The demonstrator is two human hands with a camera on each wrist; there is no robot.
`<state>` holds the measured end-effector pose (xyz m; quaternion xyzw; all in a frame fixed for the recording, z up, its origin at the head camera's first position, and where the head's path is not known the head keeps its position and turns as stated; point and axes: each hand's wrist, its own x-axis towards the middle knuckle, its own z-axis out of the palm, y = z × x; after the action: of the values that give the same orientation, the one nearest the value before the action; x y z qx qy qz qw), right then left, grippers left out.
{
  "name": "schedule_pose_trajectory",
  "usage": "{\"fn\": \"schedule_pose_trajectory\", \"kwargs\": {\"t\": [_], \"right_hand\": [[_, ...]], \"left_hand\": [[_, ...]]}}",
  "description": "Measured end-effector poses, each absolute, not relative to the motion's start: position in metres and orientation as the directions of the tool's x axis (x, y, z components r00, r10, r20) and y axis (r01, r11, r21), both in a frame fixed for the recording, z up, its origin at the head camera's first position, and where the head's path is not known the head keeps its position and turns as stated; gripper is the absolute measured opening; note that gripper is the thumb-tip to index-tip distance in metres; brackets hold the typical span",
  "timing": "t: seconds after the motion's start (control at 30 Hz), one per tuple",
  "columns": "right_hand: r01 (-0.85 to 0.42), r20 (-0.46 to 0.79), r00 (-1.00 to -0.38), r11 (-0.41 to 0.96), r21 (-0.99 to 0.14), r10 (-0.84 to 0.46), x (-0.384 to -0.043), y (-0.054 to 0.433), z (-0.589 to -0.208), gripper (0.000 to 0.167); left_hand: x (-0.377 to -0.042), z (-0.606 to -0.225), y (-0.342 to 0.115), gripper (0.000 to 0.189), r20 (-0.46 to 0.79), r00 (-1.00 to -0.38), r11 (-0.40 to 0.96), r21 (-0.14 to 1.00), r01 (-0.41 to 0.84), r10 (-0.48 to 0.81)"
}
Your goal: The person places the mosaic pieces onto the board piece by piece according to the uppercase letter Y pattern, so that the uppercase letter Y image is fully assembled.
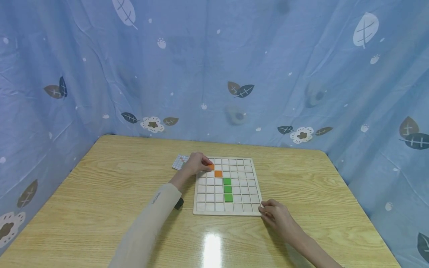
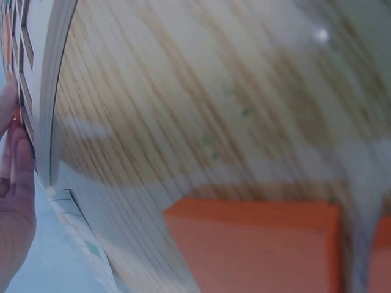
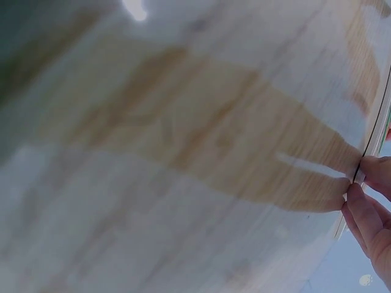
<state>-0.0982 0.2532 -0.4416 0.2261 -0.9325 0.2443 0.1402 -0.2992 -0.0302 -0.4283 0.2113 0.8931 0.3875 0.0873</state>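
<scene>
A square white grid board (image 1: 204, 213) with raised cell lines lies on the table. My left hand (image 1: 196, 163) reaches over its far left part, where thumb and fingertips pinch an orange square tile (image 1: 211, 167) at a cell. Diagonally nearer sits a second orange tile (image 1: 218, 174), and below it several green tiles (image 1: 228, 189) form a column. My right hand (image 1: 277, 216) grips the board's near right corner between thumb and fingers. In the right wrist view, that hand (image 3: 372, 213) pinches the board's edge.
Left of the board lies a small printed pattern card (image 1: 179, 160), partly behind the left hand. A dark object (image 1: 179, 203) shows beside the left sleeve. Close to the left wrist camera is a loose orange tile (image 2: 263, 244). A blue patterned curtain (image 1: 207, 67) hangs behind the wooden table (image 1: 295, 178).
</scene>
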Motion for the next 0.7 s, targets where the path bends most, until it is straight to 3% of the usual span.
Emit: {"fn": "schedule_pose_trajectory", "kwargs": {"t": [0.7], "right_hand": [[-0.476,0.353,-0.869,0.780,-0.406,-0.347,-0.098,0.253,-0.443,0.017]], "left_hand": [[-0.298,-0.423,-0.046,0.020,0.023,-0.873,0.601,0.716,0.355,0.488]]}}
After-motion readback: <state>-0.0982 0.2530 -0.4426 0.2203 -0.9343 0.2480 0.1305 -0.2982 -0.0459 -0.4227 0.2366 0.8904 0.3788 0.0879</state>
